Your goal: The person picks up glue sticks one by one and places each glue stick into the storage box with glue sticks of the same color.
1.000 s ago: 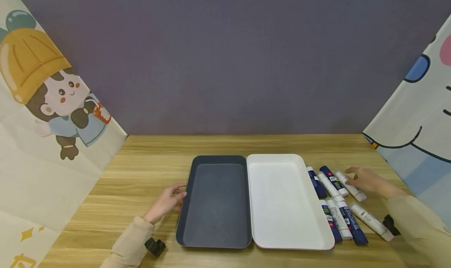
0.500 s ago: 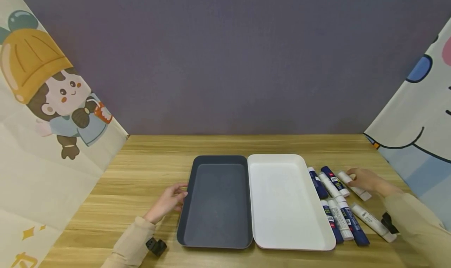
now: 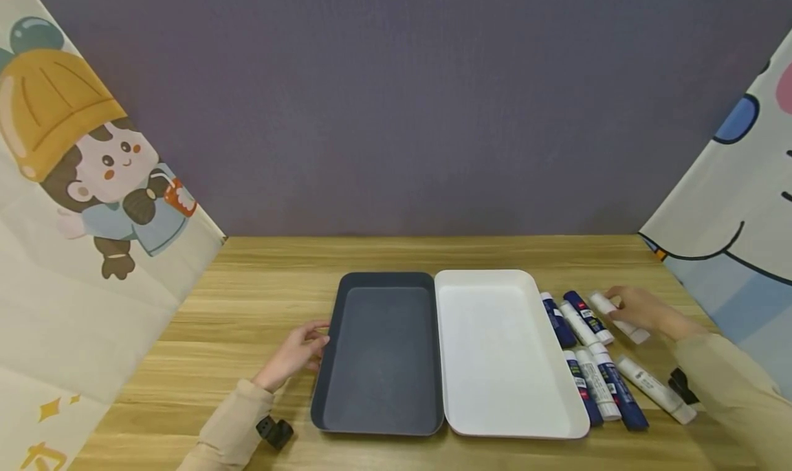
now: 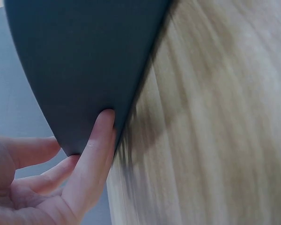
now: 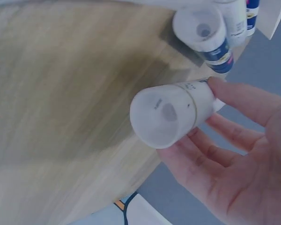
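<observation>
My right hand [image 3: 643,309] grips a white glue stick [image 3: 626,328] at the right of the table, thumb on one side and fingers on the other. In the right wrist view, the hollow end of this glue stick [image 5: 164,117] faces the camera, tilted above the wood. My left hand [image 3: 293,355] touches the left side of the dark grey tray [image 3: 377,426]. The left wrist view shows fairly straight fingers [image 4: 96,145] against the tray's outer wall [image 4: 89,61], the thumb by its rim.
A white tray [image 3: 516,430] adjoins the dark one. Navy glue sticks [image 3: 625,399] and white glue sticks [image 3: 597,385] lie in two rows along its right side. A separate white glue stick [image 3: 656,390] lies near my right sleeve. A grey wall [image 3: 396,113] stands behind.
My right hand has closed round the white glue stick; the stick shifted slightly right, then a little up in the head view. My left hand and both trays have stayed in place.
</observation>
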Motion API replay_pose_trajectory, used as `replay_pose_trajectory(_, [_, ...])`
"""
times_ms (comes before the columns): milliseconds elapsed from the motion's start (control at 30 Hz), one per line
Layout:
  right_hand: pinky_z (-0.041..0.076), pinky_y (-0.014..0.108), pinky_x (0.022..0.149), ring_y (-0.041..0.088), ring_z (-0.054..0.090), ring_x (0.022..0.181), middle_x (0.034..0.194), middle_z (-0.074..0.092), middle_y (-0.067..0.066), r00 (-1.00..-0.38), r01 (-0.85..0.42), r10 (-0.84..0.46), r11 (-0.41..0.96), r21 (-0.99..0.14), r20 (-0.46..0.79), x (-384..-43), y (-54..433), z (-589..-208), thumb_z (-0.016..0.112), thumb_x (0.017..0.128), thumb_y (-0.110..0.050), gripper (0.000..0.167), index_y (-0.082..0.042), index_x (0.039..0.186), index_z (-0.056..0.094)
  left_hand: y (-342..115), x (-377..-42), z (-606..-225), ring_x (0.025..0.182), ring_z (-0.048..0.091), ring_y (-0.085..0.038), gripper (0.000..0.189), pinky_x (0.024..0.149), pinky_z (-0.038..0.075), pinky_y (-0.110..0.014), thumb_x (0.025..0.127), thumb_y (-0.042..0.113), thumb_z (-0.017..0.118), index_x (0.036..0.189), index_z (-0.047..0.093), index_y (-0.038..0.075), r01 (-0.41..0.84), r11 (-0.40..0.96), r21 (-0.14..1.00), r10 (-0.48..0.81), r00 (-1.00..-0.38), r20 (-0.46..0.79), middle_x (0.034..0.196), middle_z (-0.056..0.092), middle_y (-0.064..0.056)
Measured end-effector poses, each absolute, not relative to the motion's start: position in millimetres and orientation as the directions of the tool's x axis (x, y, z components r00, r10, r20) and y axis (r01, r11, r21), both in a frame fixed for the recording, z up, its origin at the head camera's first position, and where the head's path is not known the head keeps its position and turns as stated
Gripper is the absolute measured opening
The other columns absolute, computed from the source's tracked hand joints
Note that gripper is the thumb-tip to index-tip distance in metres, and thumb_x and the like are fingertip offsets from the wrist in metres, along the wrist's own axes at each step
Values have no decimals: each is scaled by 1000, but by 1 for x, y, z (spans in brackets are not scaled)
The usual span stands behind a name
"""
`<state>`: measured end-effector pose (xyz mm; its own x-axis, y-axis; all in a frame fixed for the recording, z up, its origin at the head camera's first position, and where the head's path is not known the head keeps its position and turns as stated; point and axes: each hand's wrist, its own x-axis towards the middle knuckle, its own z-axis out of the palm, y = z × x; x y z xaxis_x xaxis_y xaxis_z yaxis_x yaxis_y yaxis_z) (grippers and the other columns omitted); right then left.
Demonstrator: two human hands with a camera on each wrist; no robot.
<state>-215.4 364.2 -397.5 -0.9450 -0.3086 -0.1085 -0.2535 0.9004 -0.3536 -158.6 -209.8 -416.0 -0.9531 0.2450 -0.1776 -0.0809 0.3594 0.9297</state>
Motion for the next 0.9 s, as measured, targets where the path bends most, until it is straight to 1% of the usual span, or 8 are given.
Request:
replay_pose_trajectory(233, [39,28,49,15,47,56,68,56,13,-943,-261,-318,893,-367,-102,-215,355,-388,59,76,-6,39,21,102,46,-211,-159,-417,72,55,-20,42,57,51,-35,92,6,45,128,34,-10,-81,360,930,244,-954,-177,99,52,-24])
replay_pose_trajectory(433, [36,25,44,12,43,49,62,52,5,-941,-277,-330,884,-376,-82,-216,343,-380,59,77,-6,40,21,104,45,-211,-161,-417,71,54,-19,41,57,52,-33,92,6,45,128,35,-9,-89,365,927,232,-955,-183,99,52,-24])
replay_pose_trajectory(567, [36,24,44,11,43,50,64,53,6,-944,-270,-321,888,-371,-81,-216,333,-373,59,78,-7,42,20,106,46,-211,-160,-416,71,54,-19,41,57,52,-33,91,6,45,128,35,-10,-90,361,928,234,-955,-184,99,53,-24])
replay_pose_trajectory(800, [35,26,45,12,41,48,66,52,6,-942,-244,-313,887,-391,-124,-217,314,-360,56,82,-11,46,20,114,43,-210,-159,-414,71,54,-19,41,58,51,-35,92,6,45,128,34,-11,-97,357,929,235,-953,-190,100,52,-25])
replay_pose_trajectory(900, [35,27,46,12,42,50,67,52,5,-941,-262,-322,886,-383,-102,-219,305,-356,57,81,-11,46,19,114,43,-210,-159,-413,71,55,-19,41,57,51,-34,92,6,45,128,34,-11,-101,361,927,231,-954,-194,100,52,-24])
